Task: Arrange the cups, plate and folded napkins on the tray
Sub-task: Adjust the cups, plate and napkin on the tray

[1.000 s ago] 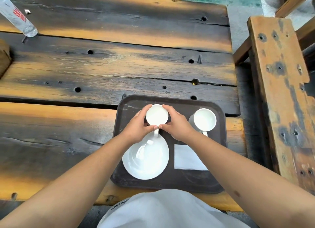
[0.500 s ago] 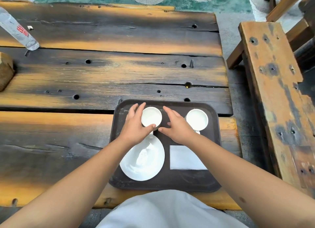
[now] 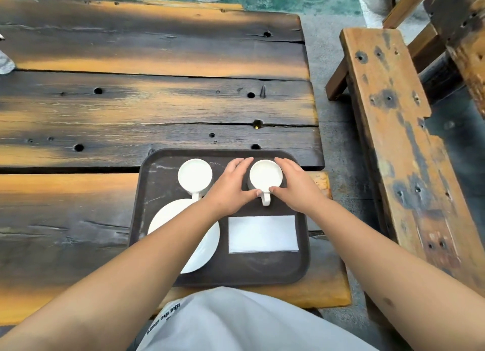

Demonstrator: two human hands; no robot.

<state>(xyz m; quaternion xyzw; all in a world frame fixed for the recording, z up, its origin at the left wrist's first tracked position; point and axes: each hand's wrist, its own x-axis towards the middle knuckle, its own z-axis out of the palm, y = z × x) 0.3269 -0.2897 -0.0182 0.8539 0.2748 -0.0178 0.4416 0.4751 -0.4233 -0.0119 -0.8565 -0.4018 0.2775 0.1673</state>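
A dark brown tray point(image 3: 157, 172) lies at the near edge of the wooden table. Two white cups stand along its far side. The left cup point(image 3: 194, 176) stands free, its handle pointing toward me. The right cup point(image 3: 265, 177) sits between both hands, handle toward me. My left hand point(image 3: 231, 190) cups its left side and my right hand point(image 3: 295, 188) its right side, fingers curved around the wall. A white plate point(image 3: 207, 245) lies at the near left, partly hidden by my left forearm. A folded white napkin point(image 3: 263, 234) lies at the near right.
The plank table point(image 3: 157, 101) stretches away beyond the tray. A wooden bench point(image 3: 399, 140) runs along the right, with a gap of grey floor between. A plastic bottle's end point(image 3: 4, 63) shows at the far left edge.
Both hands left the left cup and moved right to the right cup, now held on both sides. The left cup stays where it was set down.
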